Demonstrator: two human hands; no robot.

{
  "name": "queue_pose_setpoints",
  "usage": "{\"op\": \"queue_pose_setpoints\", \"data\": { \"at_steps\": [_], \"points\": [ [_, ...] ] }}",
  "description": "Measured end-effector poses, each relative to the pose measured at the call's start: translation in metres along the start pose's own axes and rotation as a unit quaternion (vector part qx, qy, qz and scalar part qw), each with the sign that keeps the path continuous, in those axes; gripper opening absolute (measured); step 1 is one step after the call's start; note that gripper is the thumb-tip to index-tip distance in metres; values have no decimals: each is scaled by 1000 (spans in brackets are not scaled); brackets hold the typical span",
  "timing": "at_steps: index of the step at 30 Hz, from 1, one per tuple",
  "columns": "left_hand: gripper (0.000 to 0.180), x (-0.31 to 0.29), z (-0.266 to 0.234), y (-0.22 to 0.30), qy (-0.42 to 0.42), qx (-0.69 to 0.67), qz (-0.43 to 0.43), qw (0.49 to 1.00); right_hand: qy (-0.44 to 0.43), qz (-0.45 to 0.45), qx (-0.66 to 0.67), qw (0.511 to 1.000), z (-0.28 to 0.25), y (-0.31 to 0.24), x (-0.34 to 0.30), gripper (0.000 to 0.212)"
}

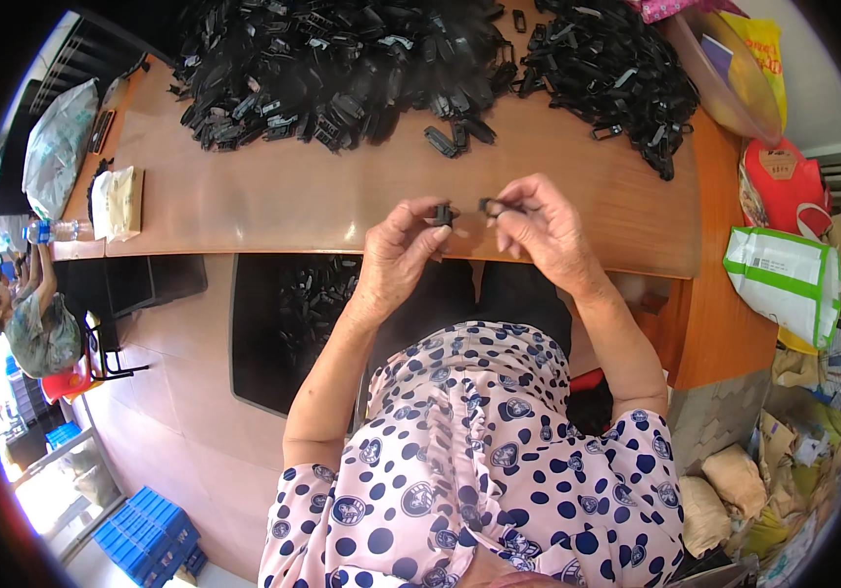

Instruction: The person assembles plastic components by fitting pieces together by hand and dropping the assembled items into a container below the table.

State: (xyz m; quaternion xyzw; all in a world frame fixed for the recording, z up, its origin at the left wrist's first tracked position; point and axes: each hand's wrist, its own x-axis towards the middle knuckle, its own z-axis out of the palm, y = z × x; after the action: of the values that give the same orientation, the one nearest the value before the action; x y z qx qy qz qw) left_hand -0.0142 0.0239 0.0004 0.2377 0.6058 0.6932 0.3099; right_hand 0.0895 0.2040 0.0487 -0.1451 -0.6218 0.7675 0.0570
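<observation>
Over the near edge of a brown table (244, 201), my left hand (399, 253) pinches a small black plastic part (443, 214) between thumb and fingertips. A short gap to its right, my right hand (548, 230) grips another small dark piece (487, 206), partly covered by the fingers. The two pieces are apart. Beyond my hands lies a large heap of black plastic parts (332, 73), with a few loose parts (445, 142) at its near edge. A second heap of black frame-shaped parts (616, 78) is at the far right.
Below the table edge, a black bin (264, 343) holds more black parts. A white bag (119, 204) and a plastic bottle (63, 230) are at the left. A pink basin (724, 78) and a green-white bag (783, 284) stand right. Another person (33, 328) sits far left; blue crates (146, 534) are lower left.
</observation>
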Motion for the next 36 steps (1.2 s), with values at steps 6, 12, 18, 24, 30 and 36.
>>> {"op": "queue_pose_setpoints", "data": {
  "at_steps": [6, 12, 18, 24, 30, 36],
  "points": [
    [24, -10, 3, 12, 2, 97, 47, 994, -68, 5, 13, 998, 11, 8, -3, 14],
    [20, -13, 2, 16, -12, 176, 73, 982, -83, -38, 4, 996, 10, 17, -4, 14],
    [25, -13, 1, 25, -24, 302, 174, 937, -111, 144, 139, 973, 5, 7, -7, 13],
    [25, -12, 5, 24, -26, 388, 240, 890, -98, 167, 59, 979, -3, 12, -3, 12],
    [24, -13, 11, 26, -60, 397, 201, 893, -134, 266, 108, 949, -17, 27, 0, 10],
    [21, -8, 23, 37, -84, 311, 60, 945, -121, 261, 241, 927, -16, 29, -6, 25]
  ]
}}
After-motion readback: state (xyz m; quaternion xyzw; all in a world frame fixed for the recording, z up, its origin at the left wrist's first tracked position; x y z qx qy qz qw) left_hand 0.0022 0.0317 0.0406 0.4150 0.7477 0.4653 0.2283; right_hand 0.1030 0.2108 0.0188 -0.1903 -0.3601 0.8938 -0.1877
